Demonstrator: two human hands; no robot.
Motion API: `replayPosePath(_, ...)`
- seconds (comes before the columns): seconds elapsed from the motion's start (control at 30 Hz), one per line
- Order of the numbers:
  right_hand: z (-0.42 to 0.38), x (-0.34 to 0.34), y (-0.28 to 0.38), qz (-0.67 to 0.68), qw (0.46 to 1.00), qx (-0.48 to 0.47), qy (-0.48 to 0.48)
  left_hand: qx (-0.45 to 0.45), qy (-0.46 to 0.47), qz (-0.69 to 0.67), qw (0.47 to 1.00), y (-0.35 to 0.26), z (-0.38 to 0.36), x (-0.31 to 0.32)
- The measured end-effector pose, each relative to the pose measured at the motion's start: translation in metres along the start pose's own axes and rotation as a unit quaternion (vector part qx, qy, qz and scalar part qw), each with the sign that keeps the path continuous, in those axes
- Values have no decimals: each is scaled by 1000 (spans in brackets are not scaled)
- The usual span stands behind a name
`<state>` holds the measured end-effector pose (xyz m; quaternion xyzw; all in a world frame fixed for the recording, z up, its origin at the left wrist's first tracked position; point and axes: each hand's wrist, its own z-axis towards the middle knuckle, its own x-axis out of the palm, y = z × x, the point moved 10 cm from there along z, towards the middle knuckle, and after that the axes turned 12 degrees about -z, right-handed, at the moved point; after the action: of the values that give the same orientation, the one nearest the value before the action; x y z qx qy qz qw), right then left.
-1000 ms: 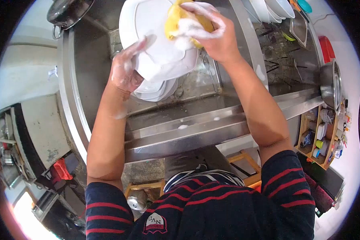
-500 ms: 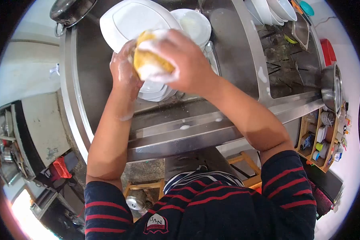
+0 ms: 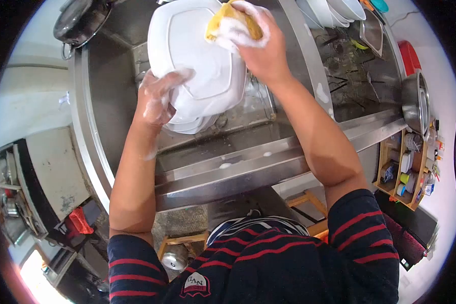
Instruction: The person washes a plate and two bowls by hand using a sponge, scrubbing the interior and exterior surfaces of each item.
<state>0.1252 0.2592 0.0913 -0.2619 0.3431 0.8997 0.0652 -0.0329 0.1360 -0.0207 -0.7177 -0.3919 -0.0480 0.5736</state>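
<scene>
A white, rounded-square plate (image 3: 197,55) is tilted above the sink, its underside apparently facing me. My left hand (image 3: 157,96) grips its lower left edge, thumb lying across the surface, with suds on the fingers. In my right hand (image 3: 263,40) is a yellow sponge (image 3: 233,25) covered in white foam, at the plate's upper right edge. Below the plate, a stack of white dishes (image 3: 192,125) sits in the steel sink (image 3: 111,86), partly hidden by the plate and my left hand.
A dark pot (image 3: 81,23) stands at the sink's upper left. White bowls (image 3: 329,12) are stacked at the upper right, near a wire rack (image 3: 339,83). A steel basin (image 3: 415,104) and a red container (image 3: 409,57) are at the far right. Foam spots mark the front ledge (image 3: 225,165).
My left hand has taken hold of the plate and lifted it toward me. My right hand, with the sponge, has moved up and right, away from my left hand.
</scene>
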Motion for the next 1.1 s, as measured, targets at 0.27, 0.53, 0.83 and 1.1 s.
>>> replayPosePath(0.27,1,-2,9,-43,999,13,-15,-16,151,267,952,15,-9,35)
replayPosePath(0.53,-20,33,49,-42,983,-171,43,388,353,664,533,20,-41,62)
replayPosePath(0.83,-11,17,45,-71,988,-133,41,43,186,482,855,23,-12,38)
replayPosePath(1.1,-1,1,14,-86,995,-42,-1,59,183,408,893,13,-18,51)
